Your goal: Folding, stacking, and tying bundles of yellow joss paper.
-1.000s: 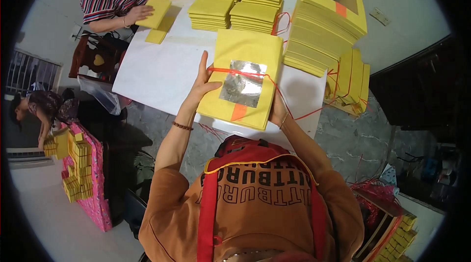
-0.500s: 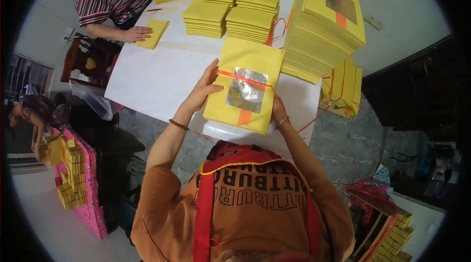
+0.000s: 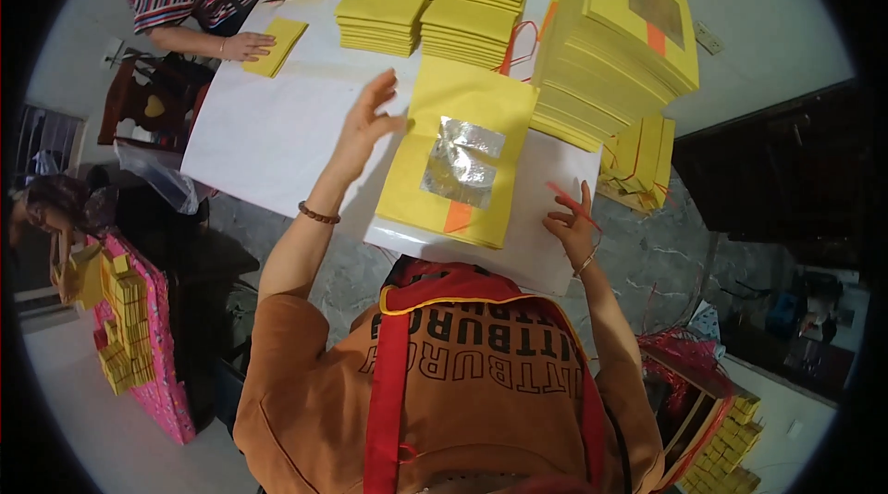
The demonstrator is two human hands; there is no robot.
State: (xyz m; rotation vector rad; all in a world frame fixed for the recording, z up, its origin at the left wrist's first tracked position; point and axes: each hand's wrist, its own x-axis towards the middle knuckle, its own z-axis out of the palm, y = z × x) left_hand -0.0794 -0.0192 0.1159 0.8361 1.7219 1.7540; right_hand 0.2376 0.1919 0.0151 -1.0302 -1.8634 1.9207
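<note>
Left hand [image 3: 363, 131], fingers loosely parted, at ten o'clock of yellow stack [image 3: 460, 157]; right hand [image 3: 575, 228], four o'clock, holds red strip [image 3: 567, 199]. Stack probably flexible, layers slide-prone: grip both long edges.

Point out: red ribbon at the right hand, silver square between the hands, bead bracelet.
Red ribbon [image 3: 560, 193]: head view, near its upper end.
Silver square [image 3: 462, 162]: head view, its middle.
Bead bracelet [image 3: 319, 214]: head view, middle of the visible beads.
</note>
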